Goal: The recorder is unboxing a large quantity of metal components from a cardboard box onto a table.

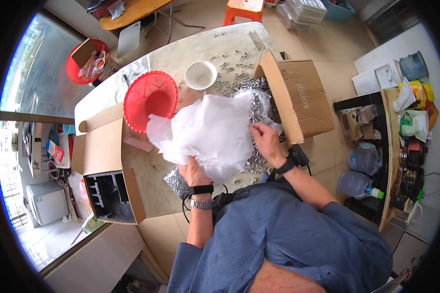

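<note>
A bunch of thin, white, translucent plastic or foam sheets (212, 129) spreads over the middle of the table. My left hand (192, 172) is closed on their near edge, thumb on top. At their right edge my right hand (268, 141) has its fingers pinched together; whether they hold the sheet's edge or a small piece is too small to tell. Small silvery metal parts (228, 80) lie scattered beyond the sheets and heaped by the tipped cardboard box (305, 97) on the right. More silvery parts in a clear bag (176, 181) sit beside my left hand.
A red plastic basin (150, 101) and a white bowl (200, 75) stand on the table's far side. To the left is an open cardboard box (102, 146) with black dividers. A wooden-topped shelf (388, 161) with water jugs stands right; an orange stool (243, 10) stands beyond.
</note>
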Available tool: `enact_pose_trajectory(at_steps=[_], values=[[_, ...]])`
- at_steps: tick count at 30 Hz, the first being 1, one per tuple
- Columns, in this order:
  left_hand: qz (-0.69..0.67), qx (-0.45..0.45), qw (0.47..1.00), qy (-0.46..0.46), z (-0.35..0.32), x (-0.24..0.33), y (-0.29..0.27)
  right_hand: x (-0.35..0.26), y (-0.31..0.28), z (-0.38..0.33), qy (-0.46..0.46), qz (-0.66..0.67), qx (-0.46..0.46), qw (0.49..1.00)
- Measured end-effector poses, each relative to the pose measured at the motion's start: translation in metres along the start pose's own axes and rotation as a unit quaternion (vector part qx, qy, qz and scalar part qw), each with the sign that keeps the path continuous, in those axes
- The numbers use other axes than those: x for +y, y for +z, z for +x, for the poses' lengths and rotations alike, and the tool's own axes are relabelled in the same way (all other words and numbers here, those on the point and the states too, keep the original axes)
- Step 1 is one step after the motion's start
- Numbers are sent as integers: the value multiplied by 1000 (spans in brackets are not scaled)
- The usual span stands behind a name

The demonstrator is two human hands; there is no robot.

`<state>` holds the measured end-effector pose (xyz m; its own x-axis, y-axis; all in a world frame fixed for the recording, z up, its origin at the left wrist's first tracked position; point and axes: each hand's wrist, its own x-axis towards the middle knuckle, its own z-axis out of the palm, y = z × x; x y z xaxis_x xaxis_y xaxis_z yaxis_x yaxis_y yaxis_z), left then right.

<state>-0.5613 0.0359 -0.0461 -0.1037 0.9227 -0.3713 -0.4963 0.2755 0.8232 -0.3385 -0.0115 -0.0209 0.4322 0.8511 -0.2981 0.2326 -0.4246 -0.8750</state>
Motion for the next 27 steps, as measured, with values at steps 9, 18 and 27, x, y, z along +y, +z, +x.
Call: enact_pose_trajectory(at_steps=[9, 18, 27], values=[[18, 77, 997, 20, 0, 28, -1, 99, 17, 62, 15, -217, 226, 949], [-6, 71, 997, -7, 0, 29, -3, 129, 18, 76, 22, -103, 143, 984], [-10, 73, 997, -4, -6, 30, -3, 105, 22, 75, -29, -139, 226, 964]])
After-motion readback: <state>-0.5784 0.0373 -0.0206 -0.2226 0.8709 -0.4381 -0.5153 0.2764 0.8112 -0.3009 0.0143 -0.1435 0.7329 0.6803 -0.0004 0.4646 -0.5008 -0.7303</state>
